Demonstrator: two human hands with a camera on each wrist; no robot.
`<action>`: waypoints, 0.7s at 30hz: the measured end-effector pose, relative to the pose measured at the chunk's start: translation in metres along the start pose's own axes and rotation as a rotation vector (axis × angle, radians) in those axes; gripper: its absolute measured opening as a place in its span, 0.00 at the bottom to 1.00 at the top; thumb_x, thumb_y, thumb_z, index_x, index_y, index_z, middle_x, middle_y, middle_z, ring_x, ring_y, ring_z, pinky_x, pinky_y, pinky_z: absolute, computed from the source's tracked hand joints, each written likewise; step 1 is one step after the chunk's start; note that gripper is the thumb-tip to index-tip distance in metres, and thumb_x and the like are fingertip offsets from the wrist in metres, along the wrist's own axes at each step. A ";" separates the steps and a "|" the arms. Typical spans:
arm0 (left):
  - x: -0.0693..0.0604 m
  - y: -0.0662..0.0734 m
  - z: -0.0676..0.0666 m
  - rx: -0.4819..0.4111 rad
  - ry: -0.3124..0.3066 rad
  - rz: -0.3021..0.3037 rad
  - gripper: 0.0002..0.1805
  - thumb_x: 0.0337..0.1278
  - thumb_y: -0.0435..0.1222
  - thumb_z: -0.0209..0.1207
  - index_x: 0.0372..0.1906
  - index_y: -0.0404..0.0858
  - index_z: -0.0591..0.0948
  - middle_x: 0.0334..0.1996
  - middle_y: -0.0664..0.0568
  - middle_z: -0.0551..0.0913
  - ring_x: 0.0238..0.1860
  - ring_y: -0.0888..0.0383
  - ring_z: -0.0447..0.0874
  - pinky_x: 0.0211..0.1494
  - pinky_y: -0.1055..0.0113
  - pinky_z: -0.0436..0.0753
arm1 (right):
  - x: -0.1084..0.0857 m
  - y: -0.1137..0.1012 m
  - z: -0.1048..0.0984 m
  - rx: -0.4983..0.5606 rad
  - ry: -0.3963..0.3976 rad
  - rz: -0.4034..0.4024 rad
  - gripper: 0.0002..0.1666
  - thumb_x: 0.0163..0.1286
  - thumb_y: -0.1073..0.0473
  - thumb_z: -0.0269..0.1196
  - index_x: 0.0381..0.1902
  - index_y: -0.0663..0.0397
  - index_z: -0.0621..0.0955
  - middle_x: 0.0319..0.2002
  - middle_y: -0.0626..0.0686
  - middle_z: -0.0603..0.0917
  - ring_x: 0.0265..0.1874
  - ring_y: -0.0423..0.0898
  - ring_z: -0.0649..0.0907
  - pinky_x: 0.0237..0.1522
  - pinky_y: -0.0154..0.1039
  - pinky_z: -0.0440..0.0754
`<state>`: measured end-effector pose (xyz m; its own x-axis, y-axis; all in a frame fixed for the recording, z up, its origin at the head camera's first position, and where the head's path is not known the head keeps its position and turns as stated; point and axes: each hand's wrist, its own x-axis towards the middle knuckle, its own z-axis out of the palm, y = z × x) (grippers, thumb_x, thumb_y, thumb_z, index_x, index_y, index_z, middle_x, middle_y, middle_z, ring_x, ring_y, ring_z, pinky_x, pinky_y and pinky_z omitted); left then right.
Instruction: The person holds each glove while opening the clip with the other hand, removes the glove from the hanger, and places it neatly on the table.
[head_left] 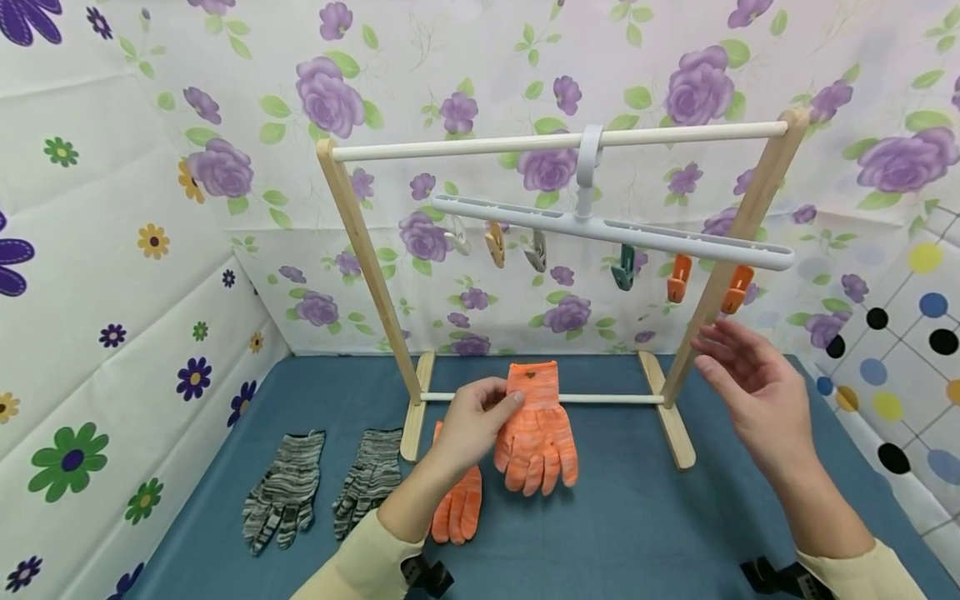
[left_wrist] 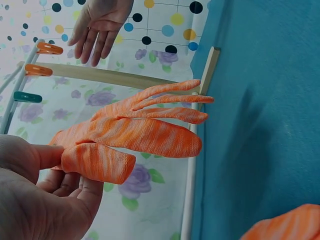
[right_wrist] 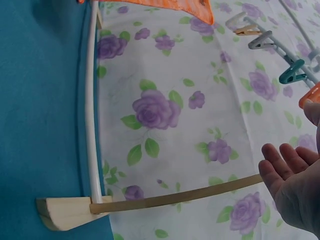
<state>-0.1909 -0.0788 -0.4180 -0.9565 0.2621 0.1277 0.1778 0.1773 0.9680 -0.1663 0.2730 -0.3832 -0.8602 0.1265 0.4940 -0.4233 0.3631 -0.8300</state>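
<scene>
In the head view my left hand [head_left: 474, 421] pinches an orange knit glove [head_left: 536, 433] by the side of its cuff, between thumb and fingers. The glove hangs with its fingers downward, above the table; the left wrist view shows the same orange glove [left_wrist: 135, 127]. My right hand [head_left: 761, 400] is raised near the right post, its fingers loosely bent and holding nothing. Just above its fingertips hangs an orange clothespin [head_left: 737, 289], apart from the hand. A second orange glove [head_left: 459, 508] lies on the table, partly hidden by my left forearm.
Two grey-black striped gloves [head_left: 285, 487] lie at the left on the blue table [head_left: 600, 533]. A wooden rack [head_left: 375, 275] carries a white hanger [head_left: 525, 215], tilted down to the right. White, tan, grey, green [head_left: 623, 268] and orange clothespins hang along it. Patterned sheets surround the table.
</scene>
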 end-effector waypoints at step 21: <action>-0.011 -0.032 0.001 -0.076 -0.069 -0.168 0.13 0.80 0.40 0.61 0.52 0.33 0.85 0.39 0.48 0.86 0.36 0.57 0.81 0.40 0.62 0.79 | -0.027 0.020 -0.002 -0.203 -0.058 0.006 0.36 0.76 0.59 0.70 0.78 0.47 0.72 0.66 0.58 0.82 0.60 0.31 0.80 0.56 0.17 0.73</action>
<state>-0.1858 -0.0860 -0.4505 -0.9528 0.2996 -0.0492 -0.0030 0.1527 0.9883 -0.1512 0.2791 -0.4125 -0.8798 0.0775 0.4689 -0.3577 0.5417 -0.7607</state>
